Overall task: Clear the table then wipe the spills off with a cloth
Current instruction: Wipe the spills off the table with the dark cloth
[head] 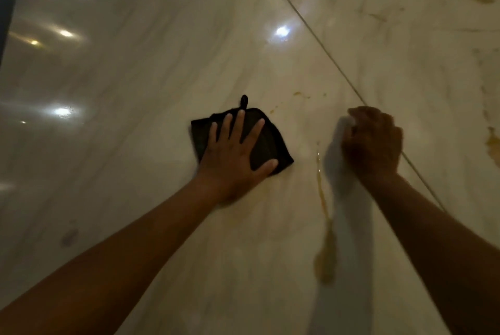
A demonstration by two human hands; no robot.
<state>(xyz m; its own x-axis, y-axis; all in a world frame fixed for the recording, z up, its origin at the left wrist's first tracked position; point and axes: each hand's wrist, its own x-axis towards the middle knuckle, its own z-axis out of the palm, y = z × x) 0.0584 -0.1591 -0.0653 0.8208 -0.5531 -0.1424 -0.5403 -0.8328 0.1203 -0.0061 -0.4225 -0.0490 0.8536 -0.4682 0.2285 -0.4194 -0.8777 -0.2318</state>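
Wiping step: left hand [232, 156] flat, fingers spread, pressing cloth [266, 140] on bench [135, 69]; right hand [372, 142] clutches white wad. Next: cloth w/ pressure over spill [326, 256].

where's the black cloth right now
In the head view the black cloth lies flat on the marble table, just left of centre, under the left hand's spread fingers, left of the orange spill streak.

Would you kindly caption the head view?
Left hand presses black cloth on marble table; right hand grips white cloth.
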